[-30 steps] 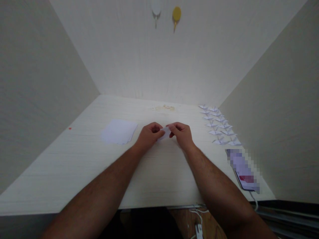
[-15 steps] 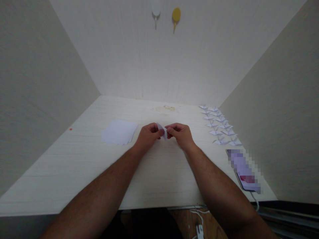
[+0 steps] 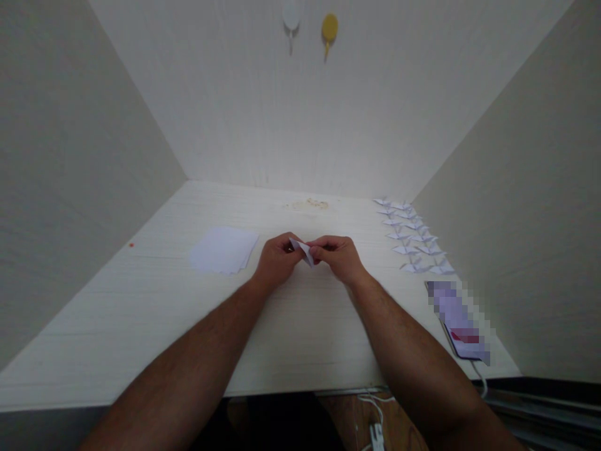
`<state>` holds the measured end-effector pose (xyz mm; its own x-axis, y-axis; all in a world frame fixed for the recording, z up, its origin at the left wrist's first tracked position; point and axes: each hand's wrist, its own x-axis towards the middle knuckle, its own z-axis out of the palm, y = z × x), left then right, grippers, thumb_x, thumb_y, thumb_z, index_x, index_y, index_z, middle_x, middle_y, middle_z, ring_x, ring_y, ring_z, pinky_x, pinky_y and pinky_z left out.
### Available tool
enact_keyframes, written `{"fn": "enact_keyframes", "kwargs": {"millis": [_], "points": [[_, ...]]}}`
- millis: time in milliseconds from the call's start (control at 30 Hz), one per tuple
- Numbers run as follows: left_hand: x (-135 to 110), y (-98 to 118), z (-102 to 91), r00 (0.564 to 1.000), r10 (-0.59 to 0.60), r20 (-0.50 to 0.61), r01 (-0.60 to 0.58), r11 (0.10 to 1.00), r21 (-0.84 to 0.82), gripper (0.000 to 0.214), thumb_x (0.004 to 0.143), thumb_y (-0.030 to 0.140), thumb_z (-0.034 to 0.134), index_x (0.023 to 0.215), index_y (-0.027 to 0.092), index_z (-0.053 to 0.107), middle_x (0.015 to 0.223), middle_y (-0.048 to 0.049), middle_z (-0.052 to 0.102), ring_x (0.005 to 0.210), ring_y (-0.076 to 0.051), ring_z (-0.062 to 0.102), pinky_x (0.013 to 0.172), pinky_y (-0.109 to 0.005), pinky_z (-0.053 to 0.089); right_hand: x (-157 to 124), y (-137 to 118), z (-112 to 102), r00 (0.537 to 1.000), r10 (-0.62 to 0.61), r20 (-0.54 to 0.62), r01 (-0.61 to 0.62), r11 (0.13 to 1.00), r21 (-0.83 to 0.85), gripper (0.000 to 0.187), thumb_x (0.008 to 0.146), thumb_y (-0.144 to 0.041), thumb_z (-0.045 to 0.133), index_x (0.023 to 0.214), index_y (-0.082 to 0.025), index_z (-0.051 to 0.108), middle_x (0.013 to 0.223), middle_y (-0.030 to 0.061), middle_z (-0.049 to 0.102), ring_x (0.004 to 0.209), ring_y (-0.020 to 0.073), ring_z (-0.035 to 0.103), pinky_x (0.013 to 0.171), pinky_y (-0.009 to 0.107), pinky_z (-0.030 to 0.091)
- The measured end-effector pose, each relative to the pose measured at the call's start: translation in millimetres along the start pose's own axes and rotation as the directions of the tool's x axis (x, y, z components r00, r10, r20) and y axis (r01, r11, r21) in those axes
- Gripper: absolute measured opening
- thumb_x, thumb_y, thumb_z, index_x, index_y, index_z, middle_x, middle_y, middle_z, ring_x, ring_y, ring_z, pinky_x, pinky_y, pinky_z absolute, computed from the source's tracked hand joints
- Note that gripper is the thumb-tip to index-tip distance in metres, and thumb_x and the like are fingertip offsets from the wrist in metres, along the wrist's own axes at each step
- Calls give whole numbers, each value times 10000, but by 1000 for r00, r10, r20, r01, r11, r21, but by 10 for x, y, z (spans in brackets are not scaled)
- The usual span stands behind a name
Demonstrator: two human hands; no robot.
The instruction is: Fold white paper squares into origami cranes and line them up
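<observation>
Between my hands, above the middle of the white table (image 3: 300,326), is a small folded piece of white paper (image 3: 303,248). My left hand (image 3: 278,258) pinches its left side, thumb in front. From the right, my right hand (image 3: 337,254) grips its other edge between thumb and fingers. The fingertips behind the paper are partly hidden. To the left of my hands lies a loose stack of white paper sheets (image 3: 223,250). Folded paper cranes (image 3: 407,249) stand in two rows at the right.
A phone (image 3: 457,319), blurred out, lies near the right edge with a white cable (image 3: 479,379) running off the table. Walls close in the table at the back and both sides. A white hook (image 3: 291,19) and a yellow hook (image 3: 329,28) hang on the back wall.
My right hand has moved slightly left and now pinches the paper's right edge. The folded paper has tilted and shows more of its face.
</observation>
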<state>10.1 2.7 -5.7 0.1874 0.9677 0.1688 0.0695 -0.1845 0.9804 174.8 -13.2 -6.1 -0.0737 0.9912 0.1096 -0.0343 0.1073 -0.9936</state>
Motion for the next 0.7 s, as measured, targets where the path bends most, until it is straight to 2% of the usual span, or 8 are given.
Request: {"fn": "enact_keyframes", "kwargs": {"millis": [233, 400, 700], "points": [[-24, 75, 20, 1000, -12, -17, 12, 1000, -20, 96, 680, 265, 710, 677, 172, 683, 652, -6, 694, 626, -145, 620, 625, -266, 471, 6, 12, 29, 999, -2, -45, 3, 1000, 24, 198, 621, -325, 807, 745, -192, 730, 614, -14, 678, 536, 98, 576, 541, 247, 483], [-34, 67, 9, 1000, -12, -23, 14, 997, 69, 61, 666, 197, 671, 714, 176, 703, 585, 9, 657, 521, -122, 565, 517, -239, 426, -1, 15, 14, 999, -20, -50, 18, 999, -31, 201, 643, -328, 803, 758, -190, 712, 632, -19, 672, 548, 91, 558, 555, 241, 453], [-28, 54, 3, 999, -47, 3, 46, 997, 62, 61, 682, 190, 650, 729, 162, 678, 523, 11, 629, 470, -104, 553, 466, -204, 407, -7, -12, -10, 998, 24, -57, -25, 999, -24, 191, 611, -309, 808, 721, -186, 712, 627, -17, 667, 552, 94, 558, 573, 254, 441]]}}
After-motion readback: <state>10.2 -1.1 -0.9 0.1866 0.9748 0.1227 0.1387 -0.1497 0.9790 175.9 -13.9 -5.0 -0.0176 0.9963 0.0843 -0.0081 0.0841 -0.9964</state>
